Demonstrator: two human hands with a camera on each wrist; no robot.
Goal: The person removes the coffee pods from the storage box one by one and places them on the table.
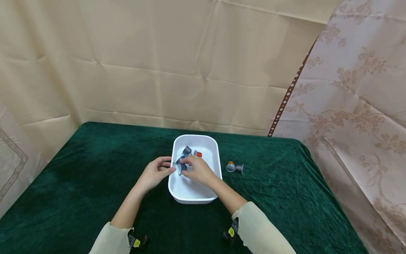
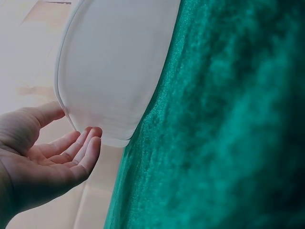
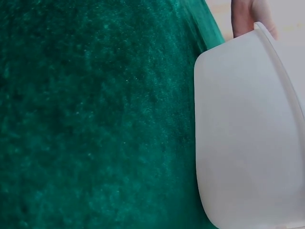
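we found the right hand (image 1: pixel 200 170) inside the white tray (image 1: pixel 191 192), its thumb and fingertips pinching, as far as the head view showed, a dark blue capsule (image 1: pixel 184 167) near the left wall. the silver lid (image 1: pixel 179 170) of that capsule faced left. the left hand (image 1: pixel 154 173) loosely held the tray's left rim, its thumb at the edge and its fingers outside; we could not tell how firmly it pressed.

the tray stood on the green cloth (image 1: pixel 269 190). a dark capsule (image 1: pixel 187 150) and a red capsule (image 1: pixel 199 154) lay in the tray beyond the right fingers, with others partly hidden there. an orange capsule (image 1: pixel 231 167) and a grey capsule (image 1: pixel 240 169) lay close together on the cloth, right of the tray.

for sound handling, we judged that the capsule was best gripped by its firm sides, with no pressure on the lid. we considered light bracing at the rim sufficient, and advised slow finger movement, since crowded neighbours could have rolled. both wrist views showed the tray's outer wall rather than its contents, so we relied on the head view.

we read no brand. the orange capsule's lid carried marks too small to decipher, and the yellow tags (image 1: pixel 136 243) at the wrists showed no legible writing.
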